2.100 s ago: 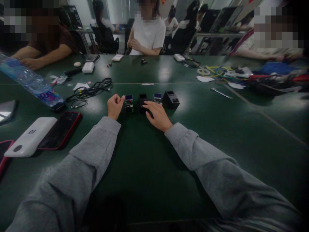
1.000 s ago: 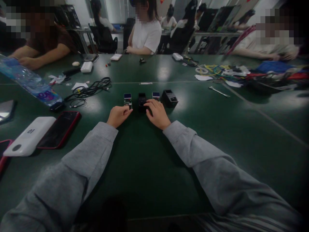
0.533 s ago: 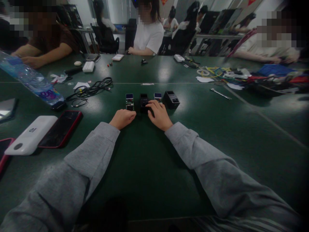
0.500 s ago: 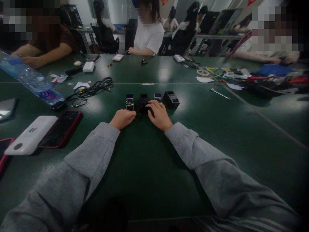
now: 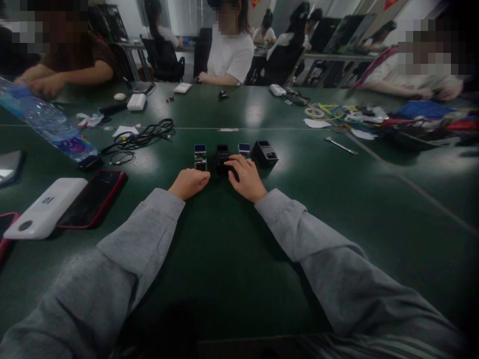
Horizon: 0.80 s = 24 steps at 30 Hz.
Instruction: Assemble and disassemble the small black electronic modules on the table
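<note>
My left hand [image 5: 189,184] rests on the green table with its fingers curled closed, just in front of a small green circuit board with a screen [image 5: 200,155]. No object shows in it. Beside that board stands a black box-shaped case [image 5: 222,155]. My right hand [image 5: 248,180] lies with fingers apart, its index finger reaching to the right side of this case; contact is hard to tell. Behind the right hand, a second circuit board with a screen [image 5: 243,148] is partly covered. A second black case [image 5: 266,153] sits tilted at the right end of the row.
On the left lie a water bottle [image 5: 56,127], black cables [image 5: 145,134], a white power bank [image 5: 48,207] and a red-edged phone [image 5: 93,199]. Rightward are a wrench [image 5: 341,145] and a heap of wires [image 5: 374,115]. Several people sit around the table and behind it.
My hands and the row of devices hold the same places. The view has shifted very slightly. At the far left, another person's hands have moved.
</note>
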Tool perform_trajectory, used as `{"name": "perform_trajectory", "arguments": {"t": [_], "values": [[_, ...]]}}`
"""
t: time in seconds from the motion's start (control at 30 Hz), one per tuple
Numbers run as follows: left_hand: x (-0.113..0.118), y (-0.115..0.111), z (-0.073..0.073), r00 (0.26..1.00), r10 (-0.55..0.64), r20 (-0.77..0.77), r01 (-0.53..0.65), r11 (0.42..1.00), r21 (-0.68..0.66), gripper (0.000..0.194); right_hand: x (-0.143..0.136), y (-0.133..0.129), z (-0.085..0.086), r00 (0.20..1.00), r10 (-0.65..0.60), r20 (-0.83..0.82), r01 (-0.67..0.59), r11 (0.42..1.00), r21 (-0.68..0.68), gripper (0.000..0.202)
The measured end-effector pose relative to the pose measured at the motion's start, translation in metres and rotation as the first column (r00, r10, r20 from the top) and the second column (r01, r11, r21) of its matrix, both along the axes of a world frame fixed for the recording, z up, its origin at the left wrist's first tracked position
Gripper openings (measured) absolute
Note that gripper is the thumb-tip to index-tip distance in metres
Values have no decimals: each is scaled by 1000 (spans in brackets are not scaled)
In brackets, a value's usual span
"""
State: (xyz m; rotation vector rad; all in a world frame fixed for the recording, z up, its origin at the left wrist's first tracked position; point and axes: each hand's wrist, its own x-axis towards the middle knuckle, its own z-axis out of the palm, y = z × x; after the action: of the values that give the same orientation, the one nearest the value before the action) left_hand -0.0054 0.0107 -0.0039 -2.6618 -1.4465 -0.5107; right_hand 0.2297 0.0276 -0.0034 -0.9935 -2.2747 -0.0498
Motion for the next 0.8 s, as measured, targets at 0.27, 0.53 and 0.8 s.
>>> {"name": "perform_trajectory", "arguments": {"t": [0.27, 0.53, 0.8], "values": [[-2, 1, -2, 1000, -18, 17, 18, 999, 30, 26, 0, 1, -1, 1000, 27, -7, -27, 1000, -13, 35], [0, -1, 1, 1000, -22, 20, 22, 999, 27, 25, 1, 3, -3, 998, 57, -11, -58, 998, -31, 38], [0, -1, 2, 1000, -21, 12, 21, 1000, 22, 25, 0, 0, -1, 998, -23, -54, 24, 999, 30, 40]]}}
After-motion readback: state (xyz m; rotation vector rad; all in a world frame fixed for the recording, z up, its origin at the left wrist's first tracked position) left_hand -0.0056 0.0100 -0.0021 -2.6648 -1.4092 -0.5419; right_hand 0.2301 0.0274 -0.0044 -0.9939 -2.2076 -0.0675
